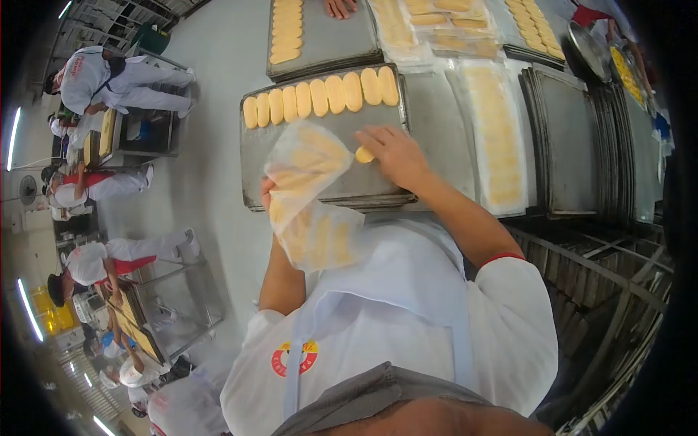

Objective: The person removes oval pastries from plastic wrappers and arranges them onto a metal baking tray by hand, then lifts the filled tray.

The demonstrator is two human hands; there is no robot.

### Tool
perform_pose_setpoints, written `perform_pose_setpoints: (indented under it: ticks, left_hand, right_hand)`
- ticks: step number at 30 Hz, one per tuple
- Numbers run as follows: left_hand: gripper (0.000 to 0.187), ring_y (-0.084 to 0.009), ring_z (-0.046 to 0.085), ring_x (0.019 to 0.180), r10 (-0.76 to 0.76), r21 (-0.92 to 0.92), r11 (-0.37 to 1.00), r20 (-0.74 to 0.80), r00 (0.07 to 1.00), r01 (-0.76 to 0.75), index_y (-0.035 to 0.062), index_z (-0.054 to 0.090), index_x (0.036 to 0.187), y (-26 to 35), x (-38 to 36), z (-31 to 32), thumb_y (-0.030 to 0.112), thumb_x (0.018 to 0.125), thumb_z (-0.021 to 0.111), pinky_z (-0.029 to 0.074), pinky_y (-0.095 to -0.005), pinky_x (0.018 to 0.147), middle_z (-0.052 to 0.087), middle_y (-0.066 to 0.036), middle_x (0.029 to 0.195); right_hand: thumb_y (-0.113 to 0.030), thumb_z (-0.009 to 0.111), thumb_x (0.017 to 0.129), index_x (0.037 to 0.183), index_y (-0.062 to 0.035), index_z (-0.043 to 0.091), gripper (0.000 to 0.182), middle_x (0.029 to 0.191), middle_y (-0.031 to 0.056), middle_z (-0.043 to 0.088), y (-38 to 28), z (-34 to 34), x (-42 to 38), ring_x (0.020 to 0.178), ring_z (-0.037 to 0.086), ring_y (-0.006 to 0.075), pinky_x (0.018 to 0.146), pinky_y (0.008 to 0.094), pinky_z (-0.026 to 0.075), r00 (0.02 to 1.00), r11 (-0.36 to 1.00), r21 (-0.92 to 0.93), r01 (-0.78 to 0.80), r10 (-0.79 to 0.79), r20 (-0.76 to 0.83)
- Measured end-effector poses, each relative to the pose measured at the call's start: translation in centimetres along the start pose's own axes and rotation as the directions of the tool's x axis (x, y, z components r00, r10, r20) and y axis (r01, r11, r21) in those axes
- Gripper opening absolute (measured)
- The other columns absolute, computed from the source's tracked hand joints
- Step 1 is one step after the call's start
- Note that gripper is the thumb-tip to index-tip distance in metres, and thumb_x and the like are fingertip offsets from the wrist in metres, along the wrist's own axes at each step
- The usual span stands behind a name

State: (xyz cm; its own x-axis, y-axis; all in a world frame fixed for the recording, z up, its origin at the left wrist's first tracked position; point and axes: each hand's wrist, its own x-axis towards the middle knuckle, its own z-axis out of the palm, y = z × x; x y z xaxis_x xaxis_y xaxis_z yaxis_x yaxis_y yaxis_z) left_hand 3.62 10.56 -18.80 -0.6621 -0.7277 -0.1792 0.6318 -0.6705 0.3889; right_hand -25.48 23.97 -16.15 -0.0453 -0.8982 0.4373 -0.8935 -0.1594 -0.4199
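The left hand (270, 195) grips a clear plastic bag of pale yellow oblong biscuits (309, 196) while the right hand (392, 154), fingers pinched on one biscuit (364, 155), seemingly lays it on the grey metal tray (429, 109), so next comes aligning it under the far row of biscuits (320, 98).

pale smooth floor (196, 109), metal work tables (182, 298), stacked steel trays (574, 138), strip lights (13, 138) at left, white-uniformed workers (116, 80)

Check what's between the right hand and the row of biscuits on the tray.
Head view: only bare tray metal between the right hand, which holds one biscuit, and the biscuit row.
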Motion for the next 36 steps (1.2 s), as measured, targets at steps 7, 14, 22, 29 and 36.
perform_pose_setpoints:
  ticks: [7, 14, 22, 29, 36]
  left_hand:
    - [0.035, -0.0375, 0.067, 0.125, 0.21, 0.212, 0.963, -0.217, 0.953, -0.165, 0.0031, 0.057, 0.133, 1.1, 1.4, 8.0, 0.024, 0.105, 0.055, 0.058, -0.055, 0.106, 0.068, -0.018, 0.135]
    - [0.015, -0.0204, 0.067, 0.101, 0.294, 0.578, 0.813, -0.508, 0.81, 0.067, 0.0068, 0.056, 0.114, 1.3, 2.3, 2.2, 0.015, 0.107, 0.067, 0.06, -0.0396, 0.086, 0.068, -0.007, 0.112]
    - [0.019, -0.0186, 0.066, 0.097, 0.213, 0.653, 0.737, -0.47, 0.857, 0.175, 0.0053, 0.059, 0.118, 2.1, 2.1, -0.9, 0.016, 0.106, 0.069, 0.059, -0.0378, 0.083, 0.068, -0.007, 0.112]
    - [0.019, -0.018, 0.065, 0.101, 0.097, 0.579, 0.795, -0.415, 0.905, 0.18, 0.0052, 0.061, 0.121, 2.9, 1.6, -1.8, 0.015, 0.106, 0.068, 0.059, -0.0371, 0.081, 0.069, -0.006, 0.115]
    - [0.024, -0.019, 0.067, 0.104, 0.042, 0.558, 0.807, -0.386, 0.922, 0.197, 0.0048, 0.061, 0.127, 3.0, 1.4, -1.6, 0.014, 0.106, 0.067, 0.06, -0.0388, 0.087, 0.07, -0.007, 0.12]
  right_hand:
    - [-0.013, 0.076, 0.094, 0.158, -0.0052, 0.046, 0.071, 0.116, 0.024, 0.072, -0.5, -3.4, 1.8, 0.099, 0.073, 0.0394, 0.09, 0.0459, 0.06, 0.544, 0.307, 0.54, -0.784, 0.758, 0.358]
    - [-0.032, 0.076, 0.093, 0.139, -0.0002, 0.054, 0.06, 0.113, 0.032, 0.073, -0.2, 0.0, 0.3, 0.106, 0.07, 0.0513, 0.091, 0.0573, 0.056, 0.563, 0.534, 0.217, -0.817, 0.82, 0.103]
    - [-0.033, 0.08, 0.093, 0.131, -0.003, 0.058, 0.053, 0.104, 0.0253, 0.071, 1.4, 3.6, 1.7, 0.098, 0.071, 0.045, 0.084, 0.0538, 0.057, 0.504, 0.507, 0.204, -0.837, 0.861, -0.071]
    - [-0.032, 0.08, 0.092, 0.119, -0.0067, 0.063, 0.041, 0.112, 0.0183, 0.064, -1.1, 3.7, 0.8, 0.102, 0.067, 0.0428, 0.084, 0.0543, 0.057, 0.671, 0.65, -0.183, -0.738, 0.677, -0.301]
    - [-0.029, 0.077, 0.095, 0.111, -0.0093, 0.064, 0.029, 0.111, 0.013, 0.065, -0.7, 5.3, 1.1, 0.102, 0.069, 0.0382, 0.08, 0.0534, 0.058, 0.672, 0.63, -0.236, -0.74, 0.675, -0.305]
